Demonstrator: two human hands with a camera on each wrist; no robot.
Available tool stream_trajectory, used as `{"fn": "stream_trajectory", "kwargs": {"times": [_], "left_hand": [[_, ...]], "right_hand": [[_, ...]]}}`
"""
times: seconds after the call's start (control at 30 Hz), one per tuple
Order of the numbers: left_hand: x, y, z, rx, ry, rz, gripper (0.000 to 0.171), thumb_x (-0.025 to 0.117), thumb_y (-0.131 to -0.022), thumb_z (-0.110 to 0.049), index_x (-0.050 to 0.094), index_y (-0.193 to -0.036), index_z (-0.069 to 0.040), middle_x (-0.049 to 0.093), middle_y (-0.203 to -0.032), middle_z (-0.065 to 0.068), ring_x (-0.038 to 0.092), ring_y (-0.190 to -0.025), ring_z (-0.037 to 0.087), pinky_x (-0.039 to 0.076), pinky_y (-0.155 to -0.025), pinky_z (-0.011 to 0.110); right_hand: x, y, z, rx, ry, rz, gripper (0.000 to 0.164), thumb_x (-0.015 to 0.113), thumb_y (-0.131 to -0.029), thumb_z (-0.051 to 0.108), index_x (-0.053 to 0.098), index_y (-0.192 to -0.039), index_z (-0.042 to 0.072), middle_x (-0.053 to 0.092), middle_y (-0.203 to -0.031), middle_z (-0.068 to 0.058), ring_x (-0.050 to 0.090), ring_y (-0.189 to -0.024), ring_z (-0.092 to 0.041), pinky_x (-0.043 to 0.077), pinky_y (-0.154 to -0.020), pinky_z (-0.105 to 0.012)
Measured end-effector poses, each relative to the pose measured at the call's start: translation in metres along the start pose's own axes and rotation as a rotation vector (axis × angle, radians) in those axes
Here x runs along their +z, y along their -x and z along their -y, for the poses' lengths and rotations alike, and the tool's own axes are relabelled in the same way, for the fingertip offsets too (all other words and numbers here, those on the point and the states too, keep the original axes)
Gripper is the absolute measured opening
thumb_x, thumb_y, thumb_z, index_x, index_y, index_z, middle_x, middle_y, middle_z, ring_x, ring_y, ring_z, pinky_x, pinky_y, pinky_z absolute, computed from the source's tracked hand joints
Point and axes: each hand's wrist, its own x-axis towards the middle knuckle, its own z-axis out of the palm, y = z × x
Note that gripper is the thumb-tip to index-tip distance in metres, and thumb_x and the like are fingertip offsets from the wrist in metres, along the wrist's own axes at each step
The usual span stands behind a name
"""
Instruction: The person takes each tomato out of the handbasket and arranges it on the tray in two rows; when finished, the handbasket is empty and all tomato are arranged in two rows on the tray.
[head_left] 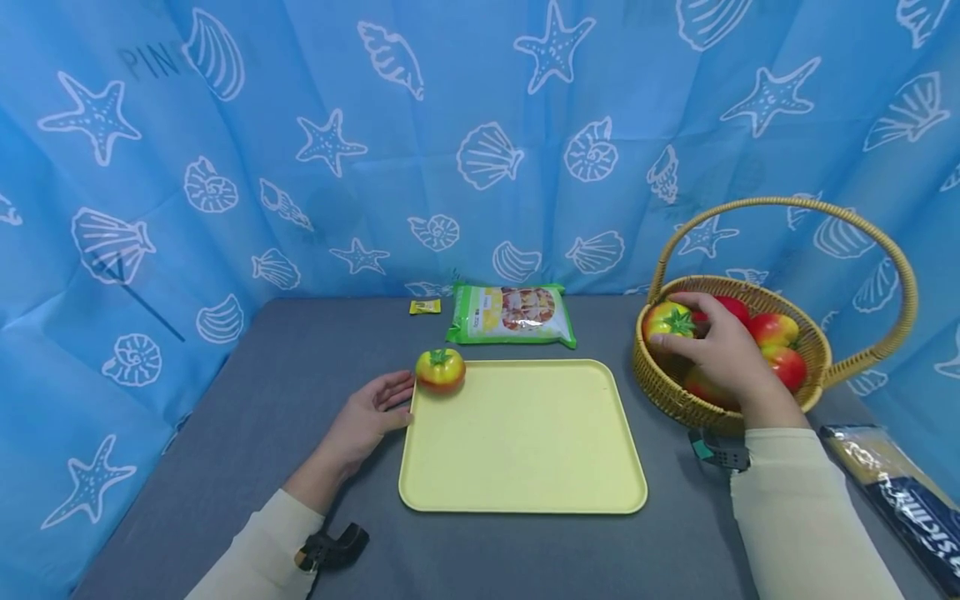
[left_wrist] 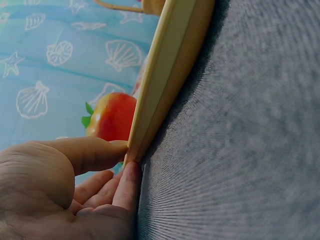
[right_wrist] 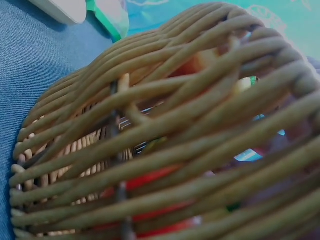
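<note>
My left hand [head_left: 367, 421] is at the left edge of the pale yellow tray [head_left: 525, 450]. In the left wrist view its thumb and a finger [left_wrist: 131, 175] pinch the tray's rim. On the tray's upper left corner sits a yellow-red tomato [head_left: 440, 375] with a green top. My right hand [head_left: 716, 342] reaches over the near-left rim of the wicker basket [head_left: 667, 408] and grips another yellow-red tomato [head_left: 667, 321] between thumb and fingers. Basket weave [right_wrist: 165, 125] hides most of that hand in the right wrist view.
Several red and yellow fruits [head_left: 786, 367] lie in the basket, beneath its tall arched handle [head_left: 903, 275]. Behind the tray are a green-edged food packet [head_left: 513, 314] and a small yellow sachet [head_left: 425, 307]. A dark-labelled pack [head_left: 907, 508] lies far right. A blue shell-patterned curtain [head_left: 420, 167] closes off the back.
</note>
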Motion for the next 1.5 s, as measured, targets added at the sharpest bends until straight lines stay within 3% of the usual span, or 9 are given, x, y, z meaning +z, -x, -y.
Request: {"fn": "stream_trajectory", "kwargs": {"times": [0.33,0.6,0.8,1.37,1.5], "left_hand": [[0.001,0.002,-0.002,-0.004,-0.002,0.002,0.074,0.071,-0.097,0.008,0.038,-0.164,0.006,0.045,-0.165,0.023,0.045,-0.151,0.037,0.05,-0.111,0.033],[0.001,0.004,-0.006,-0.005,0.002,0.009,0.074,0.071,-0.098,0.007,0.038,-0.164,0.007,0.044,-0.165,0.025,0.044,-0.151,0.039,0.05,-0.11,0.031],[0.001,0.003,-0.007,-0.003,0.004,0.0,0.074,0.071,-0.098,0.008,0.037,-0.163,0.008,0.044,-0.165,0.025,0.044,-0.151,0.039,0.05,-0.11,0.032],[0.002,0.001,-0.003,-0.006,-0.008,-0.012,0.074,0.071,-0.096,0.009,0.039,-0.163,0.006,0.046,-0.164,0.023,0.047,-0.149,0.037,0.051,-0.11,0.033],[0.001,0.001,-0.003,-0.003,-0.007,-0.008,0.074,0.071,-0.097,0.009,0.039,-0.163,0.007,0.046,-0.164,0.023,0.047,-0.149,0.037,0.051,-0.11,0.032]], "right_hand": [[-0.002,0.001,0.007,-0.047,-0.056,-0.037,0.079,0.08,-0.102,0.036,0.043,-0.165,0.007,0.043,-0.149,-0.028,0.056,-0.116,-0.042,0.055,-0.072,-0.018],[-0.003,0.004,0.025,-0.041,-0.11,-0.041,0.089,0.081,-0.101,0.038,0.032,-0.17,0.008,0.043,-0.159,-0.026,0.051,-0.136,-0.051,0.052,-0.076,-0.011],[0.001,0.009,0.043,-0.058,-0.077,-0.018,0.084,0.083,-0.099,0.038,0.04,-0.166,0.009,0.049,-0.149,-0.024,0.054,-0.127,-0.047,0.055,-0.075,-0.016],[0.031,0.009,0.071,-0.179,-0.129,0.091,0.077,0.084,-0.099,0.022,0.044,-0.162,0.003,0.049,-0.152,-0.021,0.055,-0.129,-0.044,0.058,-0.081,-0.019],[0.042,0.009,0.076,-0.206,-0.143,0.109,0.075,0.084,-0.099,0.022,0.045,-0.16,0.002,0.049,-0.153,-0.021,0.055,-0.131,-0.046,0.061,-0.085,-0.027]]}}
